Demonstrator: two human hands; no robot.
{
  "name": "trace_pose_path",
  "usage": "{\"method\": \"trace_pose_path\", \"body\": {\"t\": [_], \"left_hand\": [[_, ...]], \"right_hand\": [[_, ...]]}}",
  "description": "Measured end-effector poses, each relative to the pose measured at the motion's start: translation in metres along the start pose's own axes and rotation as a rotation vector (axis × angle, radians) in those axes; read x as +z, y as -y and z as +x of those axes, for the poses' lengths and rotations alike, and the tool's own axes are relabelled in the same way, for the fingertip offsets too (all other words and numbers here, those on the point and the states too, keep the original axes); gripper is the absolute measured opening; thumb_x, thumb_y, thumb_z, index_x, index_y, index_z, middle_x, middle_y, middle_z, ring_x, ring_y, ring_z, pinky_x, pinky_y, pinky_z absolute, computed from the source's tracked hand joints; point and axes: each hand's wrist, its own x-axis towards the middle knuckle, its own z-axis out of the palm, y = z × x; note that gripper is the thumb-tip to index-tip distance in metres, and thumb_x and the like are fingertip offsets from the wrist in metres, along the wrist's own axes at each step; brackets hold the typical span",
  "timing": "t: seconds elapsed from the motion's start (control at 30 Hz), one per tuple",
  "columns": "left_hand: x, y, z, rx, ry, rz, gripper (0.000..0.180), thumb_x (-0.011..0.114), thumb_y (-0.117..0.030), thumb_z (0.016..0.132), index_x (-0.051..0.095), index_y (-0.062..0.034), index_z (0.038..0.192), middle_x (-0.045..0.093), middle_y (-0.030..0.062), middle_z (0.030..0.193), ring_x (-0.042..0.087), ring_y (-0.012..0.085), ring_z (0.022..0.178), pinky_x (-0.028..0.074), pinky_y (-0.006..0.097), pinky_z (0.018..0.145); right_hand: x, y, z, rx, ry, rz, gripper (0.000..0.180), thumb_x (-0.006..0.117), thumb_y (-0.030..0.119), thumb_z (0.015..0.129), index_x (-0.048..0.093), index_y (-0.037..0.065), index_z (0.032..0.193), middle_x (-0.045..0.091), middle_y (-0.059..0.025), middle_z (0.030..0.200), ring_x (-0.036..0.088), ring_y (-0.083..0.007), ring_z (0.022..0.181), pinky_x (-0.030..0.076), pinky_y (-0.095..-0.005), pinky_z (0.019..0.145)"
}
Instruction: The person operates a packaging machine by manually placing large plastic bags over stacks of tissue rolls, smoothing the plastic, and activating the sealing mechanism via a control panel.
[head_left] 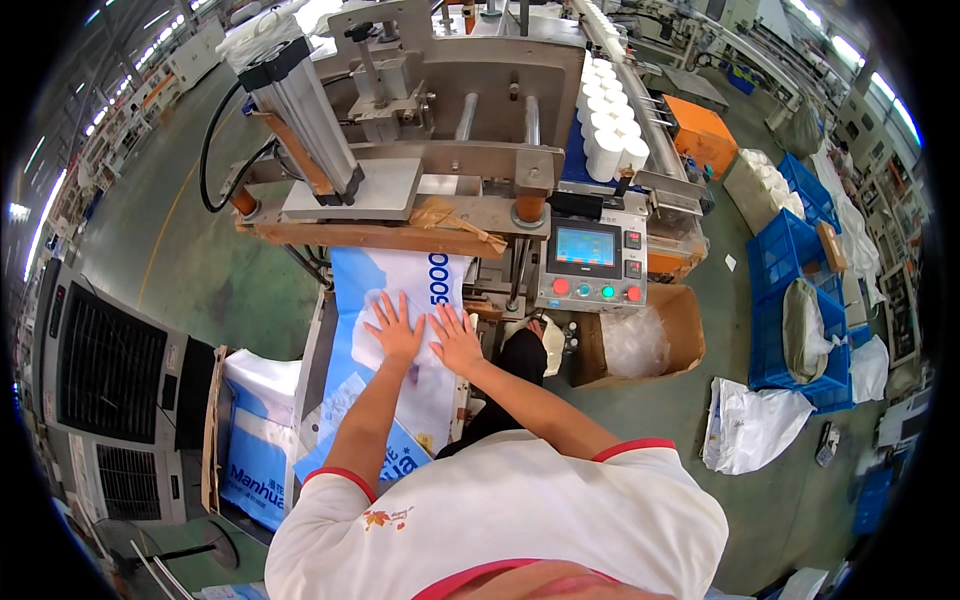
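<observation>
A blue and white printed plastic packaging bag lies flat before me, its far end running under the metal press of the machine. My left hand rests palm down on it with fingers spread. Beside it, my right hand also presses flat near the bag's right edge, fingers stretched out. Neither hand grips anything. Nearer my body, another blue printed bag lies partly beneath my left forearm.
Right of the press stands a control panel with a screen and buttons. White rolls line a conveyor behind it. A cardboard box holds clear plastic. At left are stacked bags and a large vented unit. Blue crates stand far right.
</observation>
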Motion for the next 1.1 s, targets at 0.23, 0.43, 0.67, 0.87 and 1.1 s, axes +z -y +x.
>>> {"method": "trace_pose_path", "body": {"t": [0.23,0.43,0.67,0.87,1.1], "left_hand": [[0.020,0.011,0.018,0.093,-0.265,-0.066,0.076,0.048,-0.049,0.086,0.017,-0.0124,0.145,0.001,0.0264,0.148,0.002,0.0486,0.135,0.002,0.071,0.098],[0.013,0.012,0.010,0.158,-0.662,-0.227,0.079,0.052,-0.042,0.086,0.010,-0.0090,0.145,-0.002,0.0266,0.148,-0.004,0.0519,0.134,0.000,0.067,0.101],[-0.089,0.014,-0.033,0.100,-0.240,-0.117,0.061,0.058,-0.037,0.081,0.040,-0.0131,0.134,0.025,0.0180,0.145,0.013,0.0426,0.135,0.002,0.066,0.103],[-0.135,0.018,-0.021,0.117,-0.180,-0.122,0.061,0.058,-0.044,0.081,0.044,-0.0165,0.133,0.026,0.0192,0.145,0.015,0.0422,0.135,0.003,0.068,0.101],[-0.128,0.000,0.029,0.031,-0.013,-0.058,0.069,0.052,-0.059,0.080,0.038,-0.0223,0.138,0.017,0.0224,0.147,0.009,0.0493,0.134,0.002,0.074,0.095]], "right_hand": [[-0.013,0.002,0.011,-0.035,0.007,-0.087,0.067,0.050,0.040,0.087,0.026,0.010,0.142,0.017,-0.0122,0.150,0.012,-0.0257,0.139,0.010,-0.0469,0.111],[-0.062,0.020,-0.008,-0.159,0.039,-0.145,0.075,0.054,0.041,0.083,0.023,0.007,0.143,0.016,-0.0107,0.150,0.014,-0.0248,0.139,0.010,-0.0474,0.110],[-0.118,0.038,-0.003,-0.152,-0.127,0.218,0.057,0.057,0.033,0.083,0.042,0.004,0.130,0.037,-0.0162,0.137,0.031,-0.0316,0.130,0.024,-0.0471,0.105],[-0.083,-0.087,-0.002,0.325,-0.602,0.521,0.015,0.053,0.016,0.085,0.054,0.004,0.076,0.054,-0.0139,0.075,0.053,-0.0325,0.073,0.042,-0.0420,0.067],[-0.051,-0.218,-0.014,0.560,-0.251,0.007,0.020,0.060,0.026,0.082,0.054,0.007,0.079,0.057,-0.0128,0.078,0.058,-0.0316,0.078,0.046,-0.0437,0.065]]}}
